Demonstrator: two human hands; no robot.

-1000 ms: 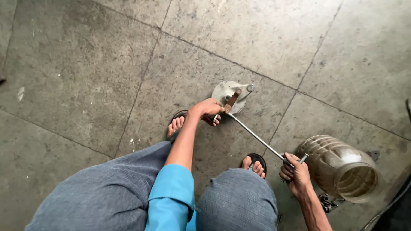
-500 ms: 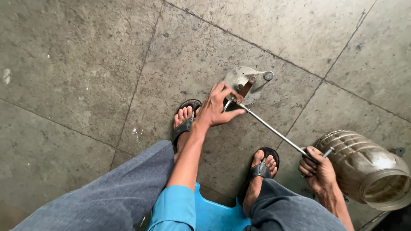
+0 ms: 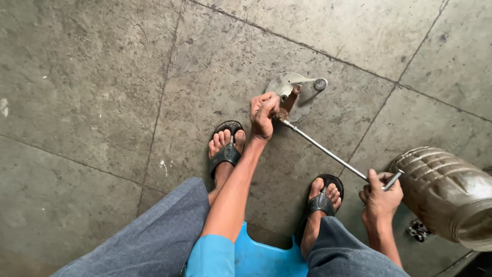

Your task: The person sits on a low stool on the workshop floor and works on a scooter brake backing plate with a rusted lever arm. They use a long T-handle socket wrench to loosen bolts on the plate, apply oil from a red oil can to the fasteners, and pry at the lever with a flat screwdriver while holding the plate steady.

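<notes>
Looking down past both knees: left hand [image 3: 264, 114] sits just above centre frame, fingers curled shut round the joint where the long steel rod [image 3: 328, 152] meets the metal bracket plate [image 3: 294, 92]. That plate lies flat on the concrete floor [image 3: 102, 92], upper centre, w/ a bolt head at its right tip. Rod runs diagonally down to lower right, where the right hand [image 3: 380, 199] has its fingers clamped on the short cross-handle at the rod's end, so it reads as a T-handle wrench. Both hands gripping, nothing open. Feet in black sandals: one [image 3: 225, 149] just left of the left hand, the other [image 3: 322, 197] between rod and right hand. Blue plastic stool [image 3: 261, 256] peeks out at bottom centre. Big dull plastic jar [image 3: 446, 192] lies on its side at right edge, right beside the right hand; small metal bits near it, too small to tell. Progress, best guess: tool is seated on the plate's fastener, turning looks mid-way; can't tell tightened vs loosened, plate is in one piece.
</notes>
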